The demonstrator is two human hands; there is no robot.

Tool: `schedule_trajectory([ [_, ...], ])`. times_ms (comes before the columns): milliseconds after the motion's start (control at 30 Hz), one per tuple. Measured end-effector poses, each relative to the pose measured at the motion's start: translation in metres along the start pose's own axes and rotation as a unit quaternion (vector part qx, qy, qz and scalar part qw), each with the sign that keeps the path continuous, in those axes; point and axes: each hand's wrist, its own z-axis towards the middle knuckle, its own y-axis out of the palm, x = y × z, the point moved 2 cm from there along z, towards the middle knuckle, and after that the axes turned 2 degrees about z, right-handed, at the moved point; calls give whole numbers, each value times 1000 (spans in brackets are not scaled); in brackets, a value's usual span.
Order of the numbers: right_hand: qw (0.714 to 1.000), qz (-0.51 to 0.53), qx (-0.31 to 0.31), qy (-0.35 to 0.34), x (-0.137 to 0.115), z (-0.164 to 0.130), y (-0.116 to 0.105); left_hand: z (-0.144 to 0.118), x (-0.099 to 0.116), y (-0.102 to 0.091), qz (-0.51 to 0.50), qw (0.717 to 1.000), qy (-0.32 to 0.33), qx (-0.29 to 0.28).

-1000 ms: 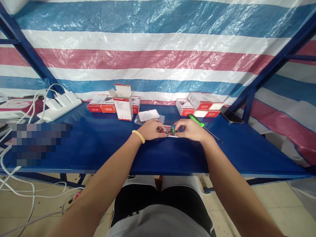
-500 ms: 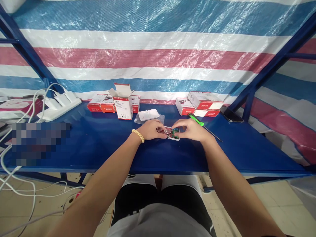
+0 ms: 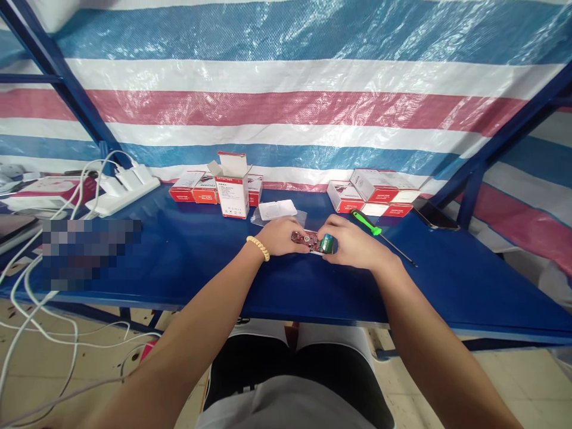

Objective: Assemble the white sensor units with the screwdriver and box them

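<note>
Between my hands, just above the blue table, is a small white-cased device with its circuit board [image 3: 311, 241] uncovered. The board is reddish brown, with a green and blue part [image 3: 326, 243] at its right end. My left hand [image 3: 283, 237] grips the device's left end between thumb and fingers. Around the right end, my right hand [image 3: 346, 241] has its thumb and fingers closed. A white plastic cover [image 3: 277, 208] lies on a clear plastic bag [image 3: 260, 220] behind my left hand. Beyond my right hand rests a screwdriver [image 3: 367, 223] with a green handle.
An opened white box [image 3: 233, 193] stands upright among red and white boxes [image 3: 183, 189]. More boxes [image 3: 375, 187] are stacked at the back right, beside a dark phone [image 3: 435, 214]. A white power strip [image 3: 123, 196] and loose cables [image 3: 27, 286] occupy the left.
The view has shifted slightly left. My right hand has turned a little around the device's right end, and the green and blue part there shows more plainly. Both hands still hold the device.
</note>
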Motion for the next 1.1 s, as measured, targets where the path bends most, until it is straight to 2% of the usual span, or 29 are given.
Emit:
schedule_trajectory([
  [133, 999, 8, 32, -5, 2, 1, 2, -1, 0, -1, 30, 999, -38, 21],
  [267, 998, 48, 28, 8, 9, 1, 2, -1, 1, -1, 28, 999, -27, 14],
  [367, 993, 115, 24, 31, 16, 0, 3, -1, 1, 0, 18, 1000, -14, 10],
  [533, 969, 233, 62, 43, 24, 3, 9, -1, 1, 0, 9, 1000, 1, 8],
  [733, 979, 167, 101, 57, 21, 10, 11, -1, 1, 1, 3, 1000, -1, 0],
  [800, 981, 166, 89, 49, 19, 10, 10, 0, 1, 1, 7, 1000, -3, 0],
  [967, 985, 167, 9, 35, 15, 3, 5, -1, 0, 1, 16, 1000, -7, -2],
  [1100, 991, 125, 26, 27, 12, -1, 0, -1, 1, 0, 19, 1000, -10, -4],
])
